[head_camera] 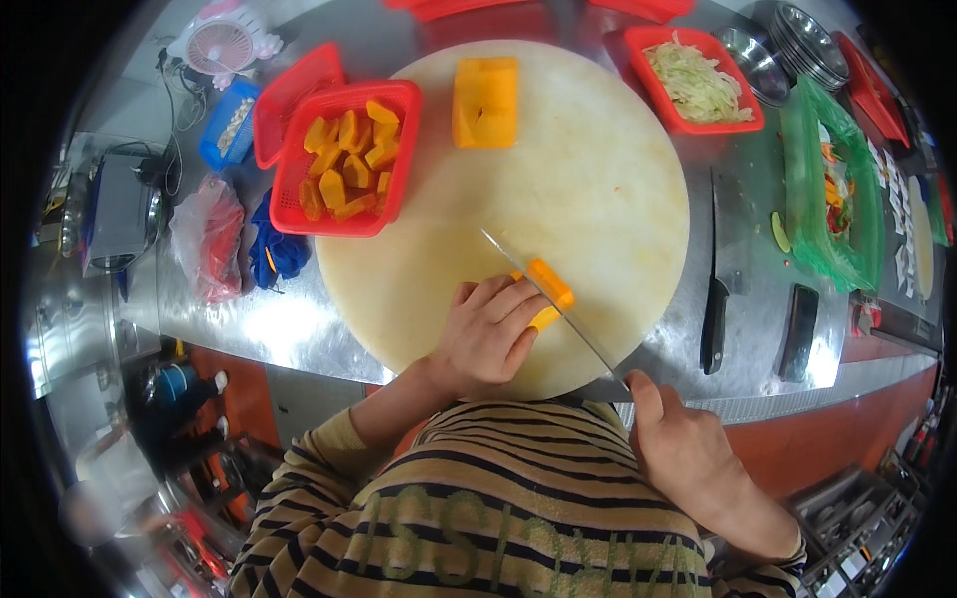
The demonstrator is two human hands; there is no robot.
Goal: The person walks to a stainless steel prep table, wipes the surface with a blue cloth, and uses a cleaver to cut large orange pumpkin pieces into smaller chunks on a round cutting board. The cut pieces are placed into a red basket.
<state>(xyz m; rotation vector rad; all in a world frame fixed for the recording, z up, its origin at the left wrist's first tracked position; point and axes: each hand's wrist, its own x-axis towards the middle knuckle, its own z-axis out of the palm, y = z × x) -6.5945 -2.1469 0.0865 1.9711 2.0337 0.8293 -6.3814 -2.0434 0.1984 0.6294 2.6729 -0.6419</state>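
My right hand (677, 437) grips the handle of a kitchen knife (576, 329), whose thin blade slants up and left across an orange pumpkin piece (552, 282). With its fingers bent over that piece, my left hand (490, 325) holds it against the round pale chopping board (598, 187). Part of the piece is hidden under the fingers. A larger orange pumpkin block (484, 105) lies at the far side of the board. Cut pumpkin chunks (348, 161) fill part of a red plastic basket (288, 202), which overlaps the board's upper left edge.
Right of the board lie a cleaver (721, 269), a black phone (798, 333) and a green bag (807, 194) of scraps. Shredded pale vegetable (695, 78) fills a red basket (703, 127) beside metal bowls (807, 45). A blue cloth (277, 243) and plastic bag (209, 239) lie left.
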